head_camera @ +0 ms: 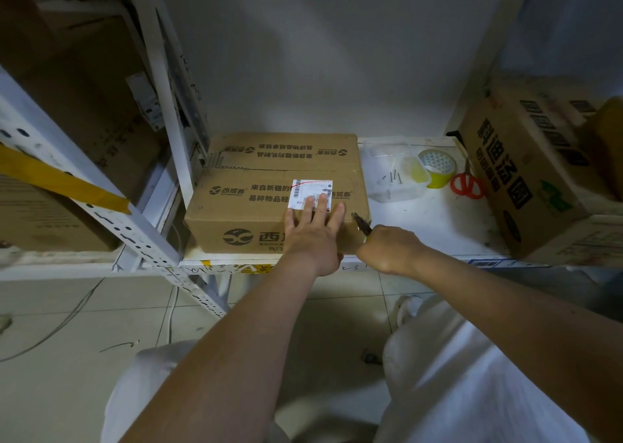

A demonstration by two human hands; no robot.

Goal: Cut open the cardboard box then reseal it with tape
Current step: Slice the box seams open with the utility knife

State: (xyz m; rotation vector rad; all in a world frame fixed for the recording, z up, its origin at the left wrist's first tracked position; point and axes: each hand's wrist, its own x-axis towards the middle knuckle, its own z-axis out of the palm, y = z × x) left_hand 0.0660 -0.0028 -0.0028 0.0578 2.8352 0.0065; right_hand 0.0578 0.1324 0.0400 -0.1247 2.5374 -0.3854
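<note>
A brown cardboard box (pixel 256 186) with printed text and a white shipping label (pixel 308 189) lies on the white shelf (pixel 435 220). My left hand (pixel 312 230) rests flat on the box's near top edge, fingers spread over the label. My right hand (pixel 391 248) is closed around a utility knife (pixel 361 224), whose dark blade tip touches the box's near right corner. A roll of tape (pixel 437 167) with a yellow-green rim lies to the right of the box.
A clear plastic tub (pixel 394 176) holding a few nails stands between the box and the tape. Red-handled scissors (pixel 467 186) lie beside the roll. A large printed carton (pixel 536 173) stands at the right. White shelf posts (pixel 168 105) and more cartons (pixel 67 122) fill the left.
</note>
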